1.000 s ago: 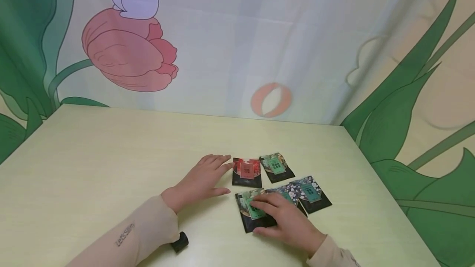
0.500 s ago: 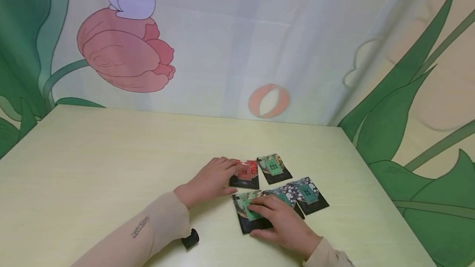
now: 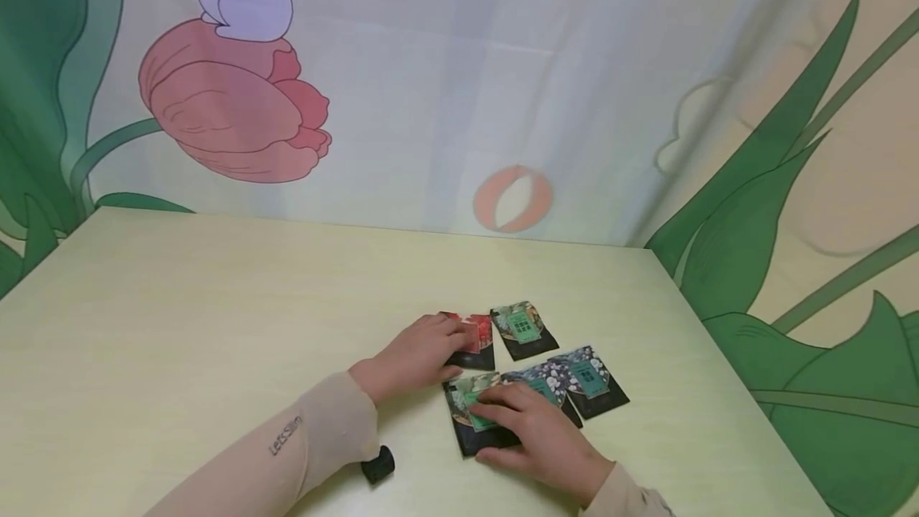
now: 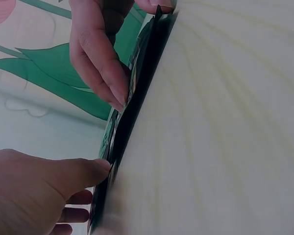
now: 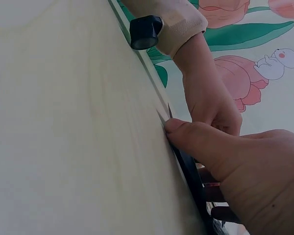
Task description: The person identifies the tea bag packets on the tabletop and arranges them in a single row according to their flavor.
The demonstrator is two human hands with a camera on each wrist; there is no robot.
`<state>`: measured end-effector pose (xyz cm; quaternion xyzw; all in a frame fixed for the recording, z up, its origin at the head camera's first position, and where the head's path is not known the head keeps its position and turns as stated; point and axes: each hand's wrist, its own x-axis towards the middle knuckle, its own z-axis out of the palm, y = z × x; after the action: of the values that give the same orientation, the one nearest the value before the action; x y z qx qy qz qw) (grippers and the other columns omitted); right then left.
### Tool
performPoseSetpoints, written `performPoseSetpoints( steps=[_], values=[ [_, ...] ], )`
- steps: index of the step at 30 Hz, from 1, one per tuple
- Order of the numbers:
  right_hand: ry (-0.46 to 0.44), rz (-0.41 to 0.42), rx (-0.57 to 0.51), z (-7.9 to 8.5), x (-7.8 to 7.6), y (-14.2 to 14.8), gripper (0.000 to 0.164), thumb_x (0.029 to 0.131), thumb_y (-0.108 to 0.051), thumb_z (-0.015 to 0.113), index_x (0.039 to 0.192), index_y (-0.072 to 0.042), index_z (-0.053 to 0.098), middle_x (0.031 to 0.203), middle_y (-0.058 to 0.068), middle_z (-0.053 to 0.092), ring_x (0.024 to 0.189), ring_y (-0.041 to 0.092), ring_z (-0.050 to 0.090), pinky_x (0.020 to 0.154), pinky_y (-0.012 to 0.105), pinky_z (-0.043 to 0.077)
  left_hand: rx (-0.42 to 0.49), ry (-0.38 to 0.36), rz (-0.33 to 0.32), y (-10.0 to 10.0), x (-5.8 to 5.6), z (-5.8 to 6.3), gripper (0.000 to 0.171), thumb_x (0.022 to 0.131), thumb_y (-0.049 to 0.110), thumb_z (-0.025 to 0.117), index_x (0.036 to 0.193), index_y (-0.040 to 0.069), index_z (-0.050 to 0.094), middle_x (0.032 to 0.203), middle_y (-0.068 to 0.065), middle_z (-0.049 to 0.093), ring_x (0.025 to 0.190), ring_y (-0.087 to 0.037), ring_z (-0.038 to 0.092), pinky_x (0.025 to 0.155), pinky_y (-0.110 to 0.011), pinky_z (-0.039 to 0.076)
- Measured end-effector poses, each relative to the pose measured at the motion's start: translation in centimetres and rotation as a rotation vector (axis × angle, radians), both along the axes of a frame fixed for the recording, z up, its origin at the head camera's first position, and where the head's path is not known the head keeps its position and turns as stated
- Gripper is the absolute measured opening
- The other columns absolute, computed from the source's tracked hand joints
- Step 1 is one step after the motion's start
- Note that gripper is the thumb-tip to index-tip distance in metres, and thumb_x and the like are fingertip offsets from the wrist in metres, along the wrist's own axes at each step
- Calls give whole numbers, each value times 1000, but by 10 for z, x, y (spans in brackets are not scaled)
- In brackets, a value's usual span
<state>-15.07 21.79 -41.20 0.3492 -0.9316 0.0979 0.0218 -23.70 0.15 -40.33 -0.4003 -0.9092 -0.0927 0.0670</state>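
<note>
My left hand (image 3: 420, 353) lies over the left side of a red-and-black flat packet (image 3: 483, 348), fingers on top and thumb near its front edge. My right hand (image 3: 542, 433) rests on a green-and-black packet (image 3: 462, 431), its fingertips on the green label and thumb at the near edge. Partly under that hand is a packet with white blossoms (image 3: 534, 377); a similar blossom packet (image 3: 590, 383) lies to its right. In the left wrist view, the right fingers (image 4: 105, 68) reach down onto a packet's face, while the left thumb (image 4: 95, 169) touches a packet's edge.
Another green packet (image 3: 522, 329) lies at the back, right of the red one. A small black cylinder (image 3: 378, 465) sits at the left cuff. Behind the pale table (image 3: 215, 301) hangs a curtain (image 3: 402, 102) printed with flowers and leaves.
My left hand has moved right, from beside the red packet to over its left part. The right hand stays on the green packet. The whole head view has shifted slightly.
</note>
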Motion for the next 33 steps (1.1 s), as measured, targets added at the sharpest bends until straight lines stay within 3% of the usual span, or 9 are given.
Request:
performPoseSetpoints(
  steps=[9, 33],
  values=[
    [-14, -8, -2, 0, -1, -2, 52, 89, -60, 54, 128, -27, 62, 129, -8, 58, 121, 13, 52, 102, 38, 47, 4, -7, 1, -2, -2, -2, 30, 89, 19, 67, 118, 12, 67, 125, -5, 63, 117, -23, 57, 105, -38, 43],
    [-49, -39, -7, -1, -1, -1, 53, 88, -63, 53, 128, -30, 61, 130, -8, 58, 121, 15, 52, 101, 41, 47, -107, 51, -2, -18, 2, 3, 27, 89, 23, 68, 114, 12, 67, 120, -4, 65, 114, -24, 59, 101, -40, 46]
  ],
)
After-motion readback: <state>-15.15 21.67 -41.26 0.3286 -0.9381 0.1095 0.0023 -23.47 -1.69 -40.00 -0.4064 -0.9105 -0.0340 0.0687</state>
